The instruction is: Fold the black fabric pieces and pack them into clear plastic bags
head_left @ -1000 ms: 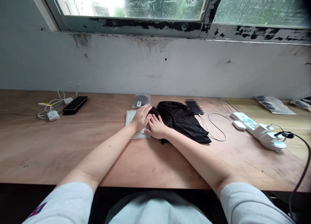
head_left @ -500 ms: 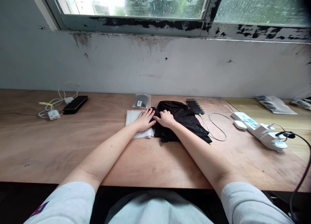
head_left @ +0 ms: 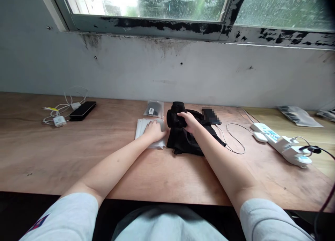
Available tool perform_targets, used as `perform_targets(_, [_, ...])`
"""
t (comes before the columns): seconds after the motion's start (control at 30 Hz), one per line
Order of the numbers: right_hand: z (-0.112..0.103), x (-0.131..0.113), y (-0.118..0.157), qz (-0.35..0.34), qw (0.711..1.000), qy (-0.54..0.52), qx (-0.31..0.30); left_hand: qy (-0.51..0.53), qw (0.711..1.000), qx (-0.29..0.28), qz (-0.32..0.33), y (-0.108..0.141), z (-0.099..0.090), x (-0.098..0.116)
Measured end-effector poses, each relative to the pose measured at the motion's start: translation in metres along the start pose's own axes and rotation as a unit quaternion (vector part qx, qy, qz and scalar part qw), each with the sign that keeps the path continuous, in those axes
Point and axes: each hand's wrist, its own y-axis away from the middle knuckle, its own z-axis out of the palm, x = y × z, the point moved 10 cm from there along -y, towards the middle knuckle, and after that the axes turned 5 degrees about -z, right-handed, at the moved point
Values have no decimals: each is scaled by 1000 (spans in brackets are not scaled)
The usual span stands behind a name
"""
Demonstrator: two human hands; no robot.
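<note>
A black bundle of folded cloth point(head_left: 174, 117) is gripped by my right hand point(head_left: 188, 121), its fingers and thumb pressed on the bundle's right side. Beneath and to the right, more black fabric point(head_left: 183, 143) lies spread on the table. My left hand point(head_left: 154, 131) rests on a white, flat plastic packet point(head_left: 140, 127), fingers bent; whether it grips the packet cannot be made out. Just behind the packet lies a small clear bag point(head_left: 154, 109) with a dark item and a white label.
On the wooden table point(head_left: 78, 157), a black case point(head_left: 83, 111) and white cables sit left. A dark, pixelated phone point(head_left: 210, 116) lies behind the fabric. At right are a power strip point(head_left: 267, 131) with plugs and a plastic bag point(head_left: 299, 116).
My right hand has taken hold of the black bundle, which now stands higher above the fabric. My left hand has come off the black cloth, its fingers drawn in over the white packet.
</note>
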Motion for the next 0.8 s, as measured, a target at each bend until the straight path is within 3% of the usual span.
perform_targets(0.13, [-18,3,-3,28,992,-125,20,-27,999,-17,-26,0,12,2])
perform_targets(0.27, [-23,25,-5,66,984,-164,34,-20,999,-39,-18,-4,17,1])
perform_targets(0.4, [-9,42,0,105,981,-164,-9,44,998,-47,6,-6,14,0])
perform_targets(0.6, [31,31,15,45,980,-129,-142,153,986,-12,70,2,-4,17])
perform_targets(0.7, [37,34,18,45,985,-68,-152,245,962,16,116,7,-14,28])
perform_targets(0.8, [34,41,15,60,987,-16,-145,259,959,38,107,6,-16,26])
